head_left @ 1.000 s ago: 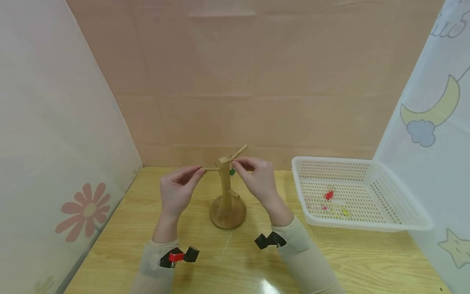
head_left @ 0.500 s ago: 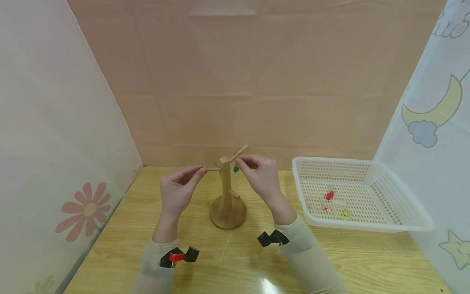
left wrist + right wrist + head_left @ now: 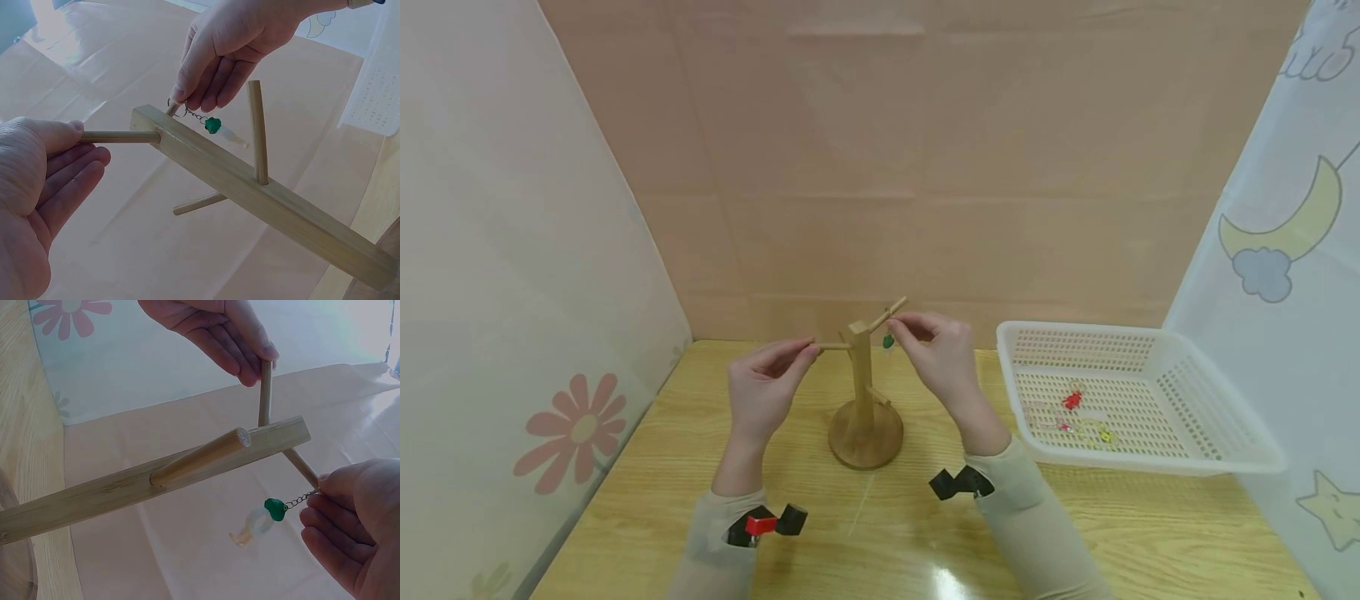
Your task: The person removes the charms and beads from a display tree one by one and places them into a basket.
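Note:
A wooden peg stand (image 3: 861, 375) with a round base stands on the table. My left hand (image 3: 763, 387) pinches the end of its left peg (image 3: 122, 137) between thumb and fingers. At the far right peg (image 3: 897, 307), my right hand (image 3: 943, 350) pinches the metal ring of a keychain (image 3: 274, 509). That ring appears to be around the peg, partly hidden by the fingertips. From its short chain dangles a green-topped charm with a pale, translucent lower part, also seen in the left wrist view. Two lower pegs of the stand hold nothing.
To the right stands a white perforated plastic basket (image 3: 1142, 462). Inside lie a red charm (image 3: 1072, 401), a yellow charm (image 3: 1107, 435) and a small pink piece. Patterned cloth walls (image 3: 572, 250) close in the sides, with a plain beige sheet (image 3: 887, 167) behind.
My right hand has slid outward along the far right peg, rightward and slightly up, and the green-topped keychain has moved with it. The left hand keeps its hold on the left peg.

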### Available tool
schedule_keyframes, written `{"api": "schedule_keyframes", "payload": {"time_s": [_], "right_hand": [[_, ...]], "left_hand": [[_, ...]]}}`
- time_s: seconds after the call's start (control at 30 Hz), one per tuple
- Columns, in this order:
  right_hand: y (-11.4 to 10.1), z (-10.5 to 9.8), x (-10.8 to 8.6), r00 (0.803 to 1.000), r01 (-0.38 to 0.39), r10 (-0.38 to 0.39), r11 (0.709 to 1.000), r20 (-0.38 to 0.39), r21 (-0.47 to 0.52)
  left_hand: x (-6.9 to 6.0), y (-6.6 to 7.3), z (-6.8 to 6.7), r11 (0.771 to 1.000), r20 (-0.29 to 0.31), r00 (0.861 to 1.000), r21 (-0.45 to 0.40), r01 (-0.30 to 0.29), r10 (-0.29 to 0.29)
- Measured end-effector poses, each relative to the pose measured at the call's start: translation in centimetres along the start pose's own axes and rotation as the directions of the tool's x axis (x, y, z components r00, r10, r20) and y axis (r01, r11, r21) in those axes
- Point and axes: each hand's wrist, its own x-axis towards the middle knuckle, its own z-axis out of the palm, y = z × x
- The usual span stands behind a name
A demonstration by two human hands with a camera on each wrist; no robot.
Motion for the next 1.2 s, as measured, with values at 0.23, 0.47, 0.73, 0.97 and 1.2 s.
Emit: {"api": "schedule_keyframes", "payload": {"time_s": [0.23, 0.47, 0.73, 0.97, 1.2], "right_hand": [[-0.11, -0.41, 0.26, 0.999, -0.035, 0.035, 0.999, 0.002, 0.014], [0.21, -0.60, 0.52, 0.998, -0.069, 0.069, 0.998, -0.008, 0.014], [0.42, -0.84, 0.65, 0.998, -0.058, 0.058, 0.998, -0.027, -0.012], [0.71, -0.93, 0.62, 0.997, -0.059, 0.059, 0.998, -0.046, -0.001], [0.79, -0.96, 0.66, 0.995, -0.078, 0.079, 0.996, -0.055, 0.032]], "left_hand": [[-0.02, 0.14, -0.04, 1.000, -0.001, 1.000, 0.013, -0.002, 0.002], [0.02, 0.01, -0.16, 1.000, 0.005, 1.000, 0.008, -0.012, 0.012], [0.00, -0.09, -0.07, 1.000, 0.006, 1.000, -0.005, -0.020, 0.021], [0.02, -0.10, 0.11, 1.000, 0.001, 1.000, -0.004, -0.024, 0.024], [-0.12, -0.17, 0.06, 1.000, -0.002, 1.000, 0.008, -0.016, 0.016]]}}
